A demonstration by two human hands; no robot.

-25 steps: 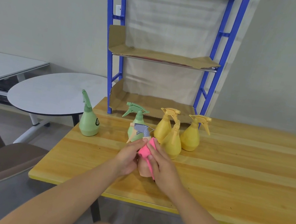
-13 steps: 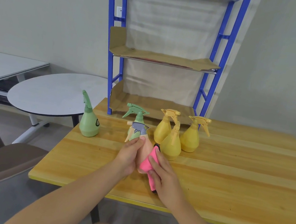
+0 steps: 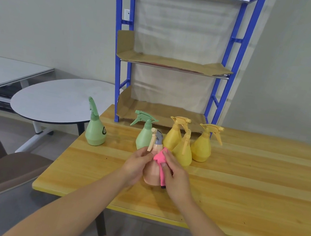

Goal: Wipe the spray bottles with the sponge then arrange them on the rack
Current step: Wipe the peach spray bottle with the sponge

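Left hand grips the peach bottle while right hand pinches the pink sponge against it

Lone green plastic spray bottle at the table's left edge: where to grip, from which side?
Probably the slim neck under the trigger head of the green pear-shaped plastic spray bottle: its belly is wide, and it stands upright and alone. Come from the near side; the nozzle seems to point away.

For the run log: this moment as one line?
step: wipe | left hand: holds peach spray bottle | right hand: holds pink sponge against bottle neck | rack: no bottles seen
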